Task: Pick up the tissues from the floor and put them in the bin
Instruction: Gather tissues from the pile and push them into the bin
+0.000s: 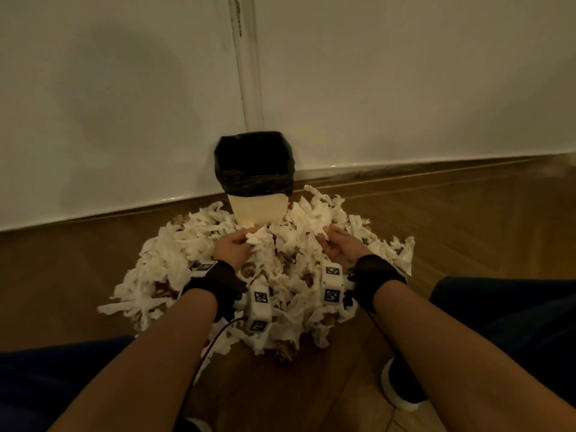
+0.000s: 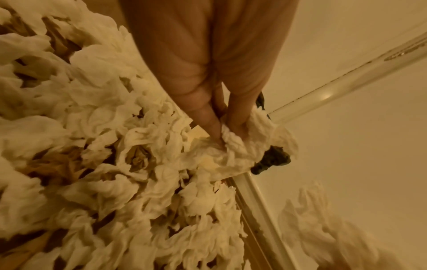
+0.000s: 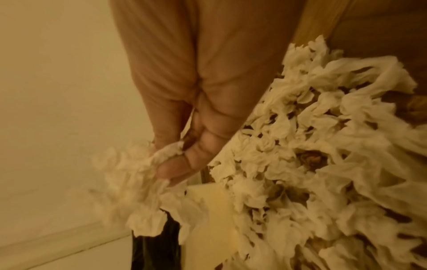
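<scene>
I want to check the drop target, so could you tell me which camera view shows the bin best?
The head view: the bin stands whole against the wall, black liner open at the top. The left wrist view shows only scraps of liner behind the held tissue; the right wrist view shows part of its side.

Before you lies a wooden floor [image 1: 467, 213] that meets a pale wall along a light skirting strip. Directly on it stands a cream bin [image 1: 258, 210] lined with a black bag, close against the wall. Around the bin's base, and spreading toward you, rests a broad heap of crumpled white tissues [image 1: 193, 263], touching the bin.
</scene>
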A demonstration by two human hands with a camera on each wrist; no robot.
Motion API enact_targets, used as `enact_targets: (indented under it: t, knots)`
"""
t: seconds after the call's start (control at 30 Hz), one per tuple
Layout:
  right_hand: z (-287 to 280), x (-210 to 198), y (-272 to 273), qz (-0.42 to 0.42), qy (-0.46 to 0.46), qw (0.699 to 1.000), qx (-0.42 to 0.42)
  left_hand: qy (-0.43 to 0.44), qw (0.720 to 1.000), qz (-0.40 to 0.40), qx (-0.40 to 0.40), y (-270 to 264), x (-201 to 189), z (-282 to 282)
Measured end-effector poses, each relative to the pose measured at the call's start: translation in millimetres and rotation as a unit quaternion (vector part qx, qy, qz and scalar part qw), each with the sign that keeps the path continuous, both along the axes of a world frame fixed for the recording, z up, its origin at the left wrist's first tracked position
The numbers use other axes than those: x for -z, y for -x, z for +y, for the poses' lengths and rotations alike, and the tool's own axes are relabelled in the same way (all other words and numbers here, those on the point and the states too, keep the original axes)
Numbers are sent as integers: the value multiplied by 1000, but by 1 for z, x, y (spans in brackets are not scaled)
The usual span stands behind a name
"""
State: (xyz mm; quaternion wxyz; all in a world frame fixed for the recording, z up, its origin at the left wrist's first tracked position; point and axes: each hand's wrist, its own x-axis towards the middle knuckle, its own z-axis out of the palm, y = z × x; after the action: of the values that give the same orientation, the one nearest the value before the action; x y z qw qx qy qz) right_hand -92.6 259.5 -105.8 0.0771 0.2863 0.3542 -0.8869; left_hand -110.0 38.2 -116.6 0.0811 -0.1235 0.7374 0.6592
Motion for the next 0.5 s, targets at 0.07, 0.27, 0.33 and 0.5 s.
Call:
enact_targets:
  t: [0.07,0.27,0.33,0.5]
  knots:
    - [-5,-10,5,17,8,1000,-1,-36,999,5,-7,5,-13,-2]
    - [-19,-54,40,87,24,996,-14,-75,995,59,-31,39,-65,-13]
    - [-24,-72,56,117,20,992,-29,-72,992,92,-37,55,-86,-17]
    - [-39,-102,92,158,-10,987,-29,-101,981,151,-63,95,-125,-19]
